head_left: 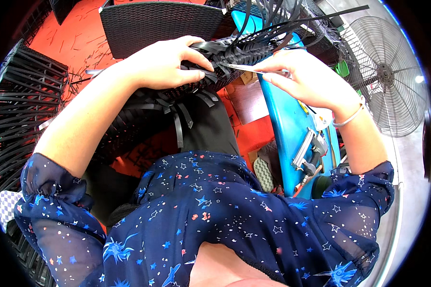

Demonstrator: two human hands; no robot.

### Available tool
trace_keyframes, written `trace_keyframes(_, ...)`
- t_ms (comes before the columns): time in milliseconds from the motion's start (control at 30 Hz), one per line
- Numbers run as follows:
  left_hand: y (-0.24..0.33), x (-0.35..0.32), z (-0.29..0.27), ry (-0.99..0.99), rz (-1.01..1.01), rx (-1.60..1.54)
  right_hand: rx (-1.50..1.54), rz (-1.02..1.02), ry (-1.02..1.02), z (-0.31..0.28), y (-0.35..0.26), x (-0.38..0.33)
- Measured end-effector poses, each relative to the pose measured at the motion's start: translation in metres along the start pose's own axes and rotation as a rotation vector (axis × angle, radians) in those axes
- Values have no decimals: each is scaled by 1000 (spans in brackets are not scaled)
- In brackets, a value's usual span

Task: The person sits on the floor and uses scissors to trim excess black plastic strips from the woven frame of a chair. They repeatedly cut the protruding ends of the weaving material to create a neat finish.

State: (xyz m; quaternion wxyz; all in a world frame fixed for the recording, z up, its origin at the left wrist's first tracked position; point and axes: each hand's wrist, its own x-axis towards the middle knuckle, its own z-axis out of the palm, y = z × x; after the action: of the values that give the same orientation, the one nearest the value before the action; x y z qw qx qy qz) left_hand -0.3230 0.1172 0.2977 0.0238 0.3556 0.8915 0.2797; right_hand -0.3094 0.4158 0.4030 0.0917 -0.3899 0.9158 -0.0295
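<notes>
A piece of black wicker work (251, 50), woven from flat plastic strips, lies across in front of me with loose strip ends sticking out. My left hand (179, 62) grips its near edge, fingers over the top and thumb below. Between the thumb and fingers of my right hand (297, 74) is a slim silver pair of scissors (242, 68), mostly covered at the handle end. Its pointed tip reaches left onto the weave, close to my left fingertips. Cut strip ends (179, 126) hang below the work over my dark-clad leg.
A blue board (277, 129) to the right carries a staple gun (306, 150). Black woven panels (160, 26) stand at the back, and slatted black frames (19, 105) line the left. A large wire fan (385, 74) stands at right. Strip scraps litter the red floor (79, 36).
</notes>
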Motion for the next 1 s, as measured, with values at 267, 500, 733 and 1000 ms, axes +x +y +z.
trace_keyframes(267,1,-1,1,4,-7,17,-4,9,-14,-5,-3,6)
trace_keyframes(500,6,-2,2,23,-19,8,210,73,-218,-18,5,30)
trace_keyframes(733,3,-3,-1,23,-50,-13,164,142,118,33,-13,5)
trace_keyframes(1000,2,-1,-4,26,-20,-6,230,139,471,113,-13,-21)
